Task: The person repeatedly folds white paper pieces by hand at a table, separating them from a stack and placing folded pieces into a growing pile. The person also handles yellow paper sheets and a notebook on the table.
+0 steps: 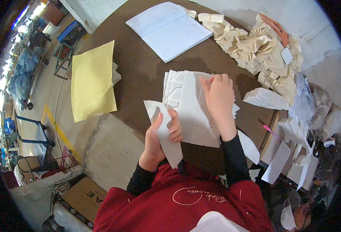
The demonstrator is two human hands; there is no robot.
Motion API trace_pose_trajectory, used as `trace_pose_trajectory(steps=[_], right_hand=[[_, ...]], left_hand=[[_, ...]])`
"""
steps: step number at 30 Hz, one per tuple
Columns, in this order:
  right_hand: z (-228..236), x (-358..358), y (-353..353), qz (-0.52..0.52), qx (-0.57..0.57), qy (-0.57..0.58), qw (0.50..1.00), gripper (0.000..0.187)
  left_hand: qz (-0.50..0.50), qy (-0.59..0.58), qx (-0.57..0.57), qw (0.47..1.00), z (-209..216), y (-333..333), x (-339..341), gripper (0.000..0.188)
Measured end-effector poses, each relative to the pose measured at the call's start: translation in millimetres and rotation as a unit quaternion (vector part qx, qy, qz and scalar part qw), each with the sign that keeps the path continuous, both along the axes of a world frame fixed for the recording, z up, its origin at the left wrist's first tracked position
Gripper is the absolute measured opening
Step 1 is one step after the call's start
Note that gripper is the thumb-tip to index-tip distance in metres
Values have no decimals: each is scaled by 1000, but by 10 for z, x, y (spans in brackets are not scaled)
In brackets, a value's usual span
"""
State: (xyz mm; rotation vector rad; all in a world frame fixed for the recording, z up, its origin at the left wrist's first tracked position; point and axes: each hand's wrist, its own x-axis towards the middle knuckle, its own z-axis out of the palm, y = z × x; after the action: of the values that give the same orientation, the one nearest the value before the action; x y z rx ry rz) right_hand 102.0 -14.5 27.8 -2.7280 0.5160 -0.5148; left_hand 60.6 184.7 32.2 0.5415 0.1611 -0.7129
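Worn: dark red top (170,214), pale looping line-and-letter print (199,196) across chest; close-fitting black sleeves (233,164) to the wrists; hands (220,96) bare.

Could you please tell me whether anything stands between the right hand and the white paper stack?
Nothing visible does: the right hand lies over the white paper stack. The left hand holds a white strip at its left.

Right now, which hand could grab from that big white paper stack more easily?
Probably the right hand: it lies over the right side of the white paper stack, while the left hand is busy holding a white strip.
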Motion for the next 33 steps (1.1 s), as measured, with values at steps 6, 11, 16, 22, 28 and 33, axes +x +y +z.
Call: trace_pose_trajectory(steps=[6, 11, 16, 22, 28, 33], right_hand=[[-48, 1, -3, 32, -57, -59, 996, 37], [10, -154, -145, 142, 101, -117, 978, 29], [48, -335, -213, 175, 130, -158, 963, 20], [30, -591, -212, 256, 156, -143, 943, 15], [113, -1049, 169, 291, 213, -131, 924, 14], [413, -1521, 206, 392, 169, -280, 860, 16]], left_hand=[[-25, -13, -3, 1000, -24, 9, 26, 40], [-17, -25, 38, 999, -56, -6, 37, 55], [-43, -50, 73, 995, -39, 17, 75, 62], [-20, -26, 107, 994, -7, -65, 25, 65], [-14, -20, 53, 998, 4, -126, 69, 65], [-9, -8, 58, 998, -26, -140, 86, 63]])
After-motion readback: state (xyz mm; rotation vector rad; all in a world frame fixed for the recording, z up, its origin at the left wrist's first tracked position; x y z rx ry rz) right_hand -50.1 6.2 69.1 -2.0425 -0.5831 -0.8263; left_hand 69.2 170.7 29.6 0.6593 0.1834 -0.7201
